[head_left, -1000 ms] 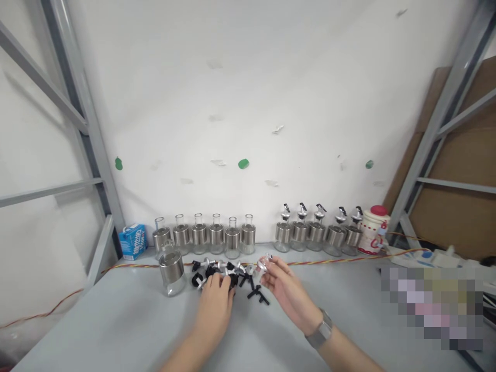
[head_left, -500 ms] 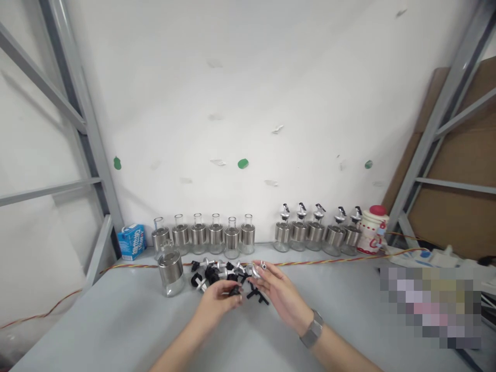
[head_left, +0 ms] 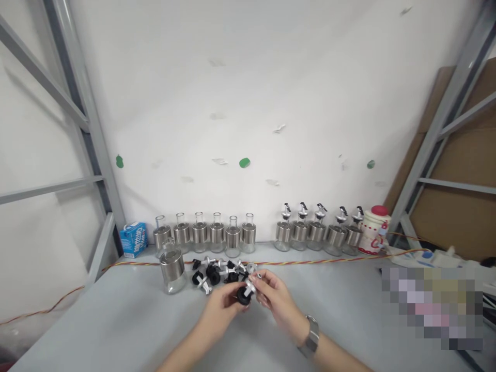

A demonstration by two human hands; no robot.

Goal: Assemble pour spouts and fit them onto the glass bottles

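Note:
Low over the grey table, both my hands meet at one pour spout. My left hand [head_left: 222, 305] pinches its black rubber stopper [head_left: 244, 295]. The silver spout [head_left: 250, 287] above it is gripped by the fingers of my right hand [head_left: 277, 297], which has a watch on the wrist. Stopper and spout touch; I cannot tell how firmly they are joined. Just behind my hands lies a pile of loose pour spouts and black stoppers [head_left: 213, 275]. An open glass bottle [head_left: 172, 266] with a steel sleeve stands left of the pile.
Along the wall stand several open bottles [head_left: 199, 233] and, to the right, several bottles with spouts fitted [head_left: 300, 232]. A blue carton [head_left: 134, 240] is at the left, a cream jar with a red lid [head_left: 374, 232] at the right. A twisted cable [head_left: 310, 262] crosses behind the pile.
My right hand has come down and toward the left, bringing the silver spout against the black stopper. My left hand has shifted slightly right, still pinching the stopper.

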